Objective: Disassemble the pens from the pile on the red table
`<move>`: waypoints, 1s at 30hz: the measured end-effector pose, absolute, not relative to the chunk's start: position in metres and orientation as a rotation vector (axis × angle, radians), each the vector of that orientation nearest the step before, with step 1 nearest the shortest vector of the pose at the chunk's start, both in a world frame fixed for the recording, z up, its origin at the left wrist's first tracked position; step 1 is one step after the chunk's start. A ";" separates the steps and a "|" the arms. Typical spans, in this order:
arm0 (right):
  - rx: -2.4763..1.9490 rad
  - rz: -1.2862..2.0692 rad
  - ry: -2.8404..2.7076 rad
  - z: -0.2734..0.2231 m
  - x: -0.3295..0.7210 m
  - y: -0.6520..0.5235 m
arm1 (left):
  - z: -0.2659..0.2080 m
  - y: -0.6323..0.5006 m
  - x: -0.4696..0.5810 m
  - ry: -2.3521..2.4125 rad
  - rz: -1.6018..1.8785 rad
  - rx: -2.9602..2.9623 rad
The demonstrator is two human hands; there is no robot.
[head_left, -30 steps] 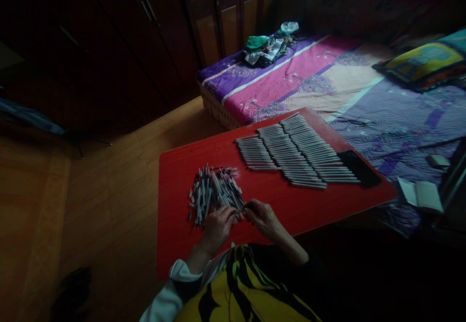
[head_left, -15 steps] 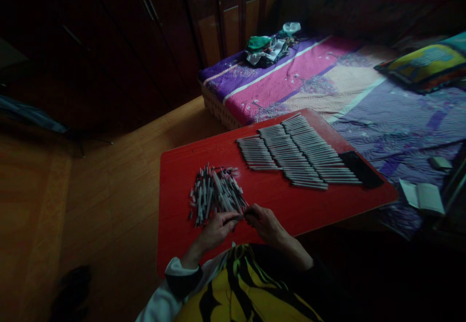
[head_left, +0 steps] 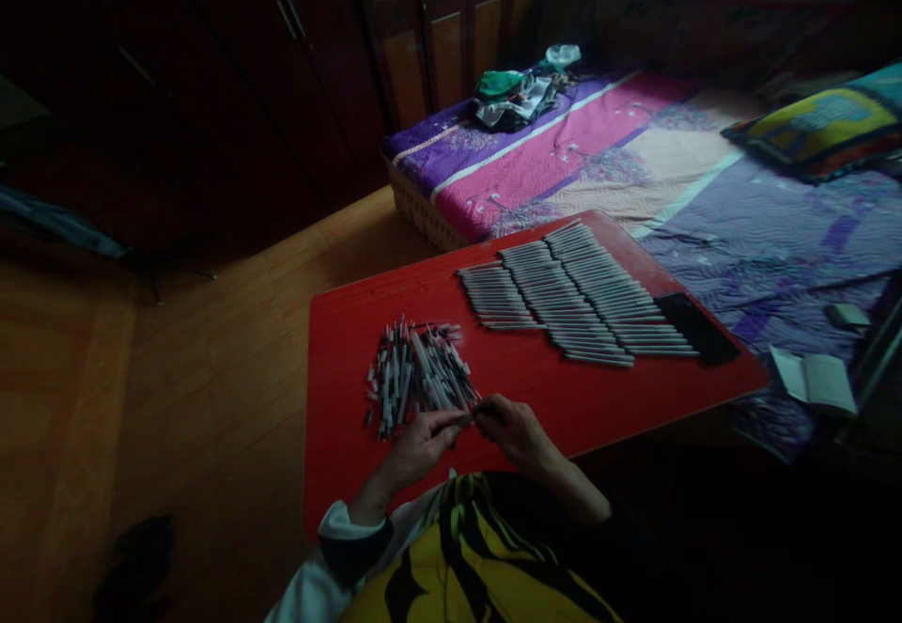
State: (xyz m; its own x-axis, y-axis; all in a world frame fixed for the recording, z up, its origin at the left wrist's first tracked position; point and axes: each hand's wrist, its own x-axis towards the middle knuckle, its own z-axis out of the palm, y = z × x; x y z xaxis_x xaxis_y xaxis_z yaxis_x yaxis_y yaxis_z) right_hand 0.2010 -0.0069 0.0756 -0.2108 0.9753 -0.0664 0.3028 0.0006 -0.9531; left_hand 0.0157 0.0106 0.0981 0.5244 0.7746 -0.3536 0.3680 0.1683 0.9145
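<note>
Two bare hands meet over the near side of a red table (head_left: pixel 334 435), close to a loose heap (head_left: pixel 423 369) of slim pale and dark parts, in a dim room beside a bed (head_left: pixel 550 172) with a striped quilt. The left hand (head_left: pixel 414 449) pinches a slim piece (head_left: pixel 466 419) between thumb and fingers, tips together; the fingers of the right hand (head_left: pixel 520 433) are curled closed and appear clamped on the other end of the same piece, though shadow hides the exact grip. The piece sits between the fingertips, just beside the heap's near right corner. Across the table, three side-by-side columns of pen-like sticks (head_left: pixel 582 299) lie neatly ranked, the leftmost column the shortest, with a black slab (head_left: pixel 697 327) next to the right-hand column. Judging by that layout, the work is well advanced but unfinished: the ranked sticks look done, while the heap, a jumble of longer tubes and short bits, appears to be what is left. The piece in hand has not yet joined the columns. How many parts the heap contains cannot be told.
</note>
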 end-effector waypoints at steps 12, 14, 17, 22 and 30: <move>-1.434 1.371 -1.437 0.066 0.195 -0.010 | 0.093 0.005 0.021 1.235 0.400 1.974; -1.451 1.363 -1.425 0.066 0.194 -0.011 | 0.093 0.005 0.022 1.240 0.397 1.993; -1.456 1.280 -1.466 0.066 0.193 -0.011 | 0.090 0.004 0.022 1.234 0.420 1.961; -1.554 1.164 -1.559 0.063 0.192 -0.008 | 0.087 0.003 0.023 1.237 0.424 1.946; -1.463 1.338 -1.445 0.056 0.195 -0.009 | 0.085 0.003 0.022 1.234 0.444 1.876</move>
State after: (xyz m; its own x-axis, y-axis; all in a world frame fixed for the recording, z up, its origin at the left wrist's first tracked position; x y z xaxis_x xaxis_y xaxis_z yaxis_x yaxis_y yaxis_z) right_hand 0.1946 -0.0086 0.0559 -0.1423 0.9690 -0.2020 0.2761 -0.1571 -0.9482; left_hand 0.0220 0.0032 0.0846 0.4560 0.8785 -0.1423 0.5865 -0.1764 0.7905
